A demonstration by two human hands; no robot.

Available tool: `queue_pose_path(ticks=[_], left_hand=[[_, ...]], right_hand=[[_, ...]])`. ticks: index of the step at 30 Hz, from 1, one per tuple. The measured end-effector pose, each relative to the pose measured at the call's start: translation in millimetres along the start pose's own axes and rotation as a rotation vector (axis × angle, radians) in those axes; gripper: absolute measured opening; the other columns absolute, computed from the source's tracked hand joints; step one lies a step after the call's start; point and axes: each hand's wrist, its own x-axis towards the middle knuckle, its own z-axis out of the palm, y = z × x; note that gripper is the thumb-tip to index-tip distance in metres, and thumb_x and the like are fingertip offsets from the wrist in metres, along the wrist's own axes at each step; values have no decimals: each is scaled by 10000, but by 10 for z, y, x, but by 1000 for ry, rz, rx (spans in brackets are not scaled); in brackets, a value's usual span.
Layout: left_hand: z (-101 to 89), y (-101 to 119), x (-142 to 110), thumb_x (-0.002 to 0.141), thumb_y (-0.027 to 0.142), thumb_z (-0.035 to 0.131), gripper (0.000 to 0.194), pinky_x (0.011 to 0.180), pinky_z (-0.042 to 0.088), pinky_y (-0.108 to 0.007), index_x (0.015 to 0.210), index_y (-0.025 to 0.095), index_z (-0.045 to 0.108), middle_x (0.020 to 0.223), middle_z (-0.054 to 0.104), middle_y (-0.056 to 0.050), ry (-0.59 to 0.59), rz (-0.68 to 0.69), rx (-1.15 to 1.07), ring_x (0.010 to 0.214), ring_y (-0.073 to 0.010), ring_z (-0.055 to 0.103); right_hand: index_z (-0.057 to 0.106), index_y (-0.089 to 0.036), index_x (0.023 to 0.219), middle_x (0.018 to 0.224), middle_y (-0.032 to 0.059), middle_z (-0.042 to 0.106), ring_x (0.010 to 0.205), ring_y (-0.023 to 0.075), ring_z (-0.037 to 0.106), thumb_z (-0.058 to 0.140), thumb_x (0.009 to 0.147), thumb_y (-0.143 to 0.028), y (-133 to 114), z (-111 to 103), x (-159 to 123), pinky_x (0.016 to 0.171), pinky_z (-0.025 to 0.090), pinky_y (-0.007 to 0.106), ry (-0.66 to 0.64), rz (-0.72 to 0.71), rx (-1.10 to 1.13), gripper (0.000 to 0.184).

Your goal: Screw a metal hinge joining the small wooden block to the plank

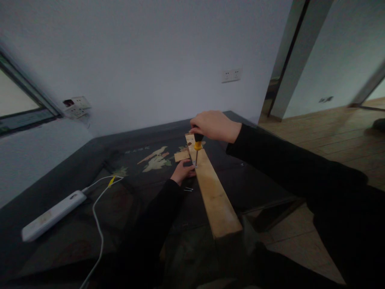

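Observation:
My right hand (212,125) is wrapped over the handle of a screwdriver (197,145) with a black and yellow grip. The screwdriver stands nearly upright, its tip down at a small shiny metal piece (195,163) on the left edge of a long wooden plank (215,192). Low beside that same edge, my left hand (183,171) pinches the metal piece against the wood. Its fingertips are partly hidden. Two or so thin screws or nails (188,189) lie on the table just below my left hand.
A dark table (144,160) with bird and leaf pictures carries the plank, whose near end juts past the front edge. A small wood piece (181,156) lies left of the plank. At left are a white power strip (54,214) and its looping cable (98,224). Behind rises a wall (156,72).

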Motion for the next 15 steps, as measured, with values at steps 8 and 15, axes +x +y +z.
queue_pose_path(ticks=[8, 15], left_hand=[[21, 21, -47, 757, 178, 781, 597, 685, 599, -307, 1246, 135, 441, 824, 713, -75, -4, 1, -12, 580, -149, 693], [0, 1, -8, 762, 166, 774, 583, 627, 591, -270, 1244, 140, 448, 831, 713, -75, 0, -3, 16, 563, -143, 689]], right_hand=[[704, -169, 1087, 1025, 144, 694, 898, 224, 608, 492, 901, -545, 25, -11, 48, 704, 363, 302, -3, 69, 34, 470], [693, -204, 1137, 1067, 95, 687, 903, 194, 598, 584, 852, -282, 89, -176, 61, 689, 364, 301, -147, -64, 70, 316]])
